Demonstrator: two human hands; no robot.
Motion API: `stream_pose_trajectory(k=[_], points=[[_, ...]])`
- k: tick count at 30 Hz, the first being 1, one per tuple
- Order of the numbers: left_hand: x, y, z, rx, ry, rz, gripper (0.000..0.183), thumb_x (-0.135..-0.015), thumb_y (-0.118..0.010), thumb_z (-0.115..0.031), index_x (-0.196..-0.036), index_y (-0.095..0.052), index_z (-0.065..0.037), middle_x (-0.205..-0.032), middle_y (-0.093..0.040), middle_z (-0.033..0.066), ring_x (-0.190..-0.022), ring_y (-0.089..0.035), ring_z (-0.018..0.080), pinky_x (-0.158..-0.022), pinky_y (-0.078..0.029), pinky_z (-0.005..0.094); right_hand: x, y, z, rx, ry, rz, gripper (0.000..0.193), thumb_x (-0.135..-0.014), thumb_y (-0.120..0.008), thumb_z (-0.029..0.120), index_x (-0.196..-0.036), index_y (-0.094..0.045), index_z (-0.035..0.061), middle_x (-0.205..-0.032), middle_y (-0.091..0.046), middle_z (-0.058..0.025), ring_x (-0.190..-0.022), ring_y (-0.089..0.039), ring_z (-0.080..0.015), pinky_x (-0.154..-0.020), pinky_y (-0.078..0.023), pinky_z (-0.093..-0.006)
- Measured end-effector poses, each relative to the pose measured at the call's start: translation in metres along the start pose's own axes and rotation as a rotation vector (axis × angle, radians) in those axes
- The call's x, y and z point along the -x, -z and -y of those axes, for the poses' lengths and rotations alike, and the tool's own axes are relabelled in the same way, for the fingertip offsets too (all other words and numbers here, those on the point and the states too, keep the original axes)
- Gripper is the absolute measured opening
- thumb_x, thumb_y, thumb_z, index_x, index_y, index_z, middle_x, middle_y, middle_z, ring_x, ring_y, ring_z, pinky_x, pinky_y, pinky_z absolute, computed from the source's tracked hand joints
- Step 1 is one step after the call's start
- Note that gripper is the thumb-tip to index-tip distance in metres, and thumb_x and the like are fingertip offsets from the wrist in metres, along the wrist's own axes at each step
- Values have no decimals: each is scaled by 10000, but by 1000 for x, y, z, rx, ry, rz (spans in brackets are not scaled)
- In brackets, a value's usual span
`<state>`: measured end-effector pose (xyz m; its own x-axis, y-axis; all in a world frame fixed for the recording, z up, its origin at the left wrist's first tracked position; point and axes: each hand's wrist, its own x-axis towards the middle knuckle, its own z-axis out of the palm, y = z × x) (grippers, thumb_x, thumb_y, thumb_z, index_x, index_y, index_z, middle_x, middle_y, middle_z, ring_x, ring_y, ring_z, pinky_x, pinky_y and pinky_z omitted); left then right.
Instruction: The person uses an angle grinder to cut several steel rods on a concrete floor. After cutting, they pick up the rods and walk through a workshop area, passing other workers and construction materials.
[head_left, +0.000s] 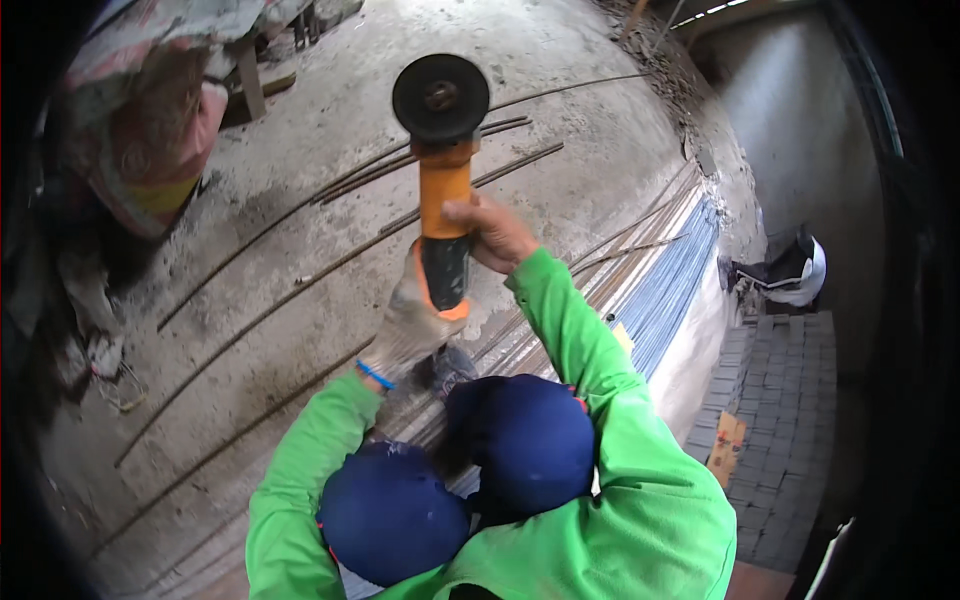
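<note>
An orange and black angle grinder [446,195] is held up in front of me over the floor, its round dark disc [440,98] at the far end. My left hand [405,318], in a pale work glove with orange edging, is wrapped around the black rear part of the grinder. Bare, my right hand [497,235] grips the body from the right side, with the thumb lying on the orange casing. Its other fingers are partly hidden behind the tool. The disc touches nothing that I can see. Below my forearms are my bent knees [530,440] in dark blue trousers.
Several long thin metal rods [300,290] lie across the concrete floor. A bundle of bluish-grey rods [670,285] runs along the right. Beyond it are stacked grey blocks [775,400] and a white and black object [800,275]. Sacks [150,150] stand at the far left.
</note>
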<state>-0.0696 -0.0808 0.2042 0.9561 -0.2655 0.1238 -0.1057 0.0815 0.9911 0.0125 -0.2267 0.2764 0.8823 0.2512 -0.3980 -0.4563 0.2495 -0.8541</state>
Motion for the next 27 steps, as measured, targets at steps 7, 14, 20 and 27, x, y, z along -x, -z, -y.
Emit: stream_pose_trajectory(k=[7,14,20,27], points=[[30,26,26,-363,-17,-143,847,-758,-795,-166,-1443,-352,61,-1086,-620,256,-905,-658,389,-733,-550,441,-36,-6,-92,-148,41,-77,333,-875,-735,259,-1071,-610,20,-910,-682,-121,-834,-693,-235,-815,-587,-412],[48,31,54,-381,151,170,643,-811,-742,-165,-1322,-427,64,-934,-650,291,-851,-669,450,-702,-535,475,-23,40,-153,-398,-141,-318,305,-876,-736,242,-1041,-567,50,-872,-649,-103,-783,-676,-237,-758,-596,-402],[62,0,84,-380,246,229,691,-855,-706,-216,-1399,-391,71,-1028,-650,294,-894,-667,445,-745,-542,456,-6,71,-182,-336,-183,-474,296,-868,-721,209,-1042,-552,41,-838,-633,-113,-751,-675,-249,-710,-584,-379],[69,30,92,-604,208,134,688,-861,-745,-378,-1392,-499,-19,-1297,-618,238,-1163,-632,378,-921,-542,450,-12,116,-180,143,-242,-449,281,-831,-746,219,-971,-616,13,-818,-665,-102,-657,-659,-235,-600,-536,-352]])
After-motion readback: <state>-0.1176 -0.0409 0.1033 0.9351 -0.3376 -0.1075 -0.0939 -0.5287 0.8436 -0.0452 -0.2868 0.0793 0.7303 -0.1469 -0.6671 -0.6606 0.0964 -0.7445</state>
